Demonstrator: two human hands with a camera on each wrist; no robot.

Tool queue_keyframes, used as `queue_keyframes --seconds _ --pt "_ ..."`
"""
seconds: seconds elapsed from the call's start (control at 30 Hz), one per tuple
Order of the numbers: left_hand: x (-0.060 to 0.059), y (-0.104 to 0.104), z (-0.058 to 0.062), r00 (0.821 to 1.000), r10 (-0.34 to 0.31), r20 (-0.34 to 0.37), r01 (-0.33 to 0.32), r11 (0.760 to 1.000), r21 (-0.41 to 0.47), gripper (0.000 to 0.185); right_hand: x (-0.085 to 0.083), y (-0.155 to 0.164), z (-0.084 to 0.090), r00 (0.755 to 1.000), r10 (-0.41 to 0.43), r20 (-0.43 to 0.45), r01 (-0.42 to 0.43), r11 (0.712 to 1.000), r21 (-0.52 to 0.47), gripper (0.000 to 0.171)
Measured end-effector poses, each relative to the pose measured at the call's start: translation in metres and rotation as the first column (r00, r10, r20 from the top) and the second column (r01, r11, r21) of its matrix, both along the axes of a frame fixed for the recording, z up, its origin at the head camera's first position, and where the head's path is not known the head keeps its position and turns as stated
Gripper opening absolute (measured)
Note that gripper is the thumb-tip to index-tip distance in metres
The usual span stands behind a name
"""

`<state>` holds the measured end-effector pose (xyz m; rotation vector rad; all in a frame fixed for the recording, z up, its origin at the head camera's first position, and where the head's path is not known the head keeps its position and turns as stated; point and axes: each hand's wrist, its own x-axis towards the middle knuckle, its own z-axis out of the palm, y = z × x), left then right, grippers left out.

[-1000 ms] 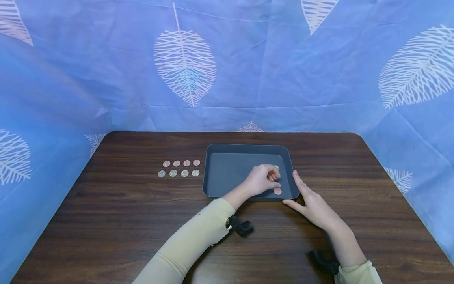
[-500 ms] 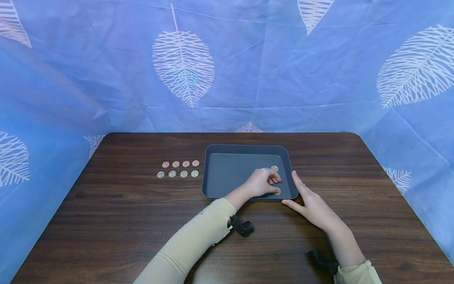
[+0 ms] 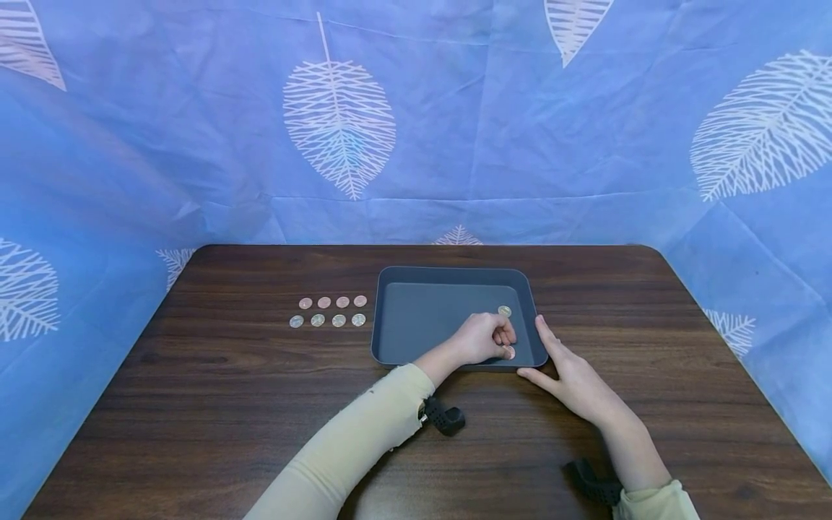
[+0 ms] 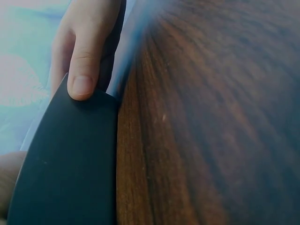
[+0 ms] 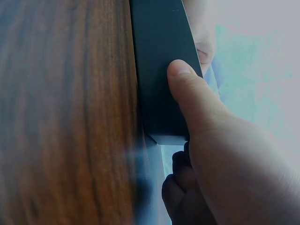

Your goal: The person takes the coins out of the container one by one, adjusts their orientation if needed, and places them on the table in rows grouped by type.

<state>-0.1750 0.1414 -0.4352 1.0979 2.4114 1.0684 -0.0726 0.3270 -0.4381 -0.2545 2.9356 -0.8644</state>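
Copper-coloured and half hidden, a coin (image 3: 510, 352) sits under the curled fingertips of your left hand (image 3: 484, 338) at the front right corner of the dark grey tray (image 3: 416, 277); the thumb and fingers look pinched on it, though the head view is too small to tell whether it has left the tray floor. Your right hand (image 3: 572, 375) lies flat with straight fingers along the tray's right wall, thumb against its front corner, bracing it. A second, silvery coin (image 3: 504, 311) lies just behind your left hand inside the tray.

You appear to be at the pick-up step. The next move calls for a firm pinch before lifting, since a flat coin on a smooth floor slips easily.

Outside the tray, eight coins (image 3: 328, 311) lie in two neat rows on the dark wood-grain desk (image 3: 227, 404), well left of it. Blue cloth (image 3: 195, 144) printed with white leaves hangs behind and at both sides.
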Motion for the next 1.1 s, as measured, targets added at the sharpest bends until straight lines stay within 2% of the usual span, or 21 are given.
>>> queue_keyframes --seconds 0.37,0.63,0.87,1.03,1.1 --pt "-0.002 -0.001 0.0 1.0 -0.021 0.015 0.02 0.998 0.067 0.018 0.001 0.0 0.001 1.0 0.003 -0.015 -0.003 1.0 -0.006 0.095" --pt "0.0 -0.001 0.001 0.997 -0.021 0.081 0.015 0.997 0.071 0.018 0.002 0.0 0.001 1.0 -0.001 -0.005 0.001 1.0 0.002 0.095" --pt "-0.001 -0.003 0.006 0.999 -0.004 0.033 0.001 0.998 0.064 0.005 0.002 -0.001 0.001 1.0 -0.004 -0.002 0.004 1.0 0.0 0.095" --pt "-0.002 -0.01 0.013 1.0 -0.007 0.023 0.004 0.993 0.122 0.004 0.002 0.0 0.001 1.0 -0.01 -0.003 0.01 1.0 0.006 0.095" --pt "-0.003 -0.016 0.016 0.999 0.004 0.051 -0.012 0.987 0.158 0.004 0.002 0.0 0.001 1.0 -0.012 0.003 0.012 1.0 0.005 0.096"
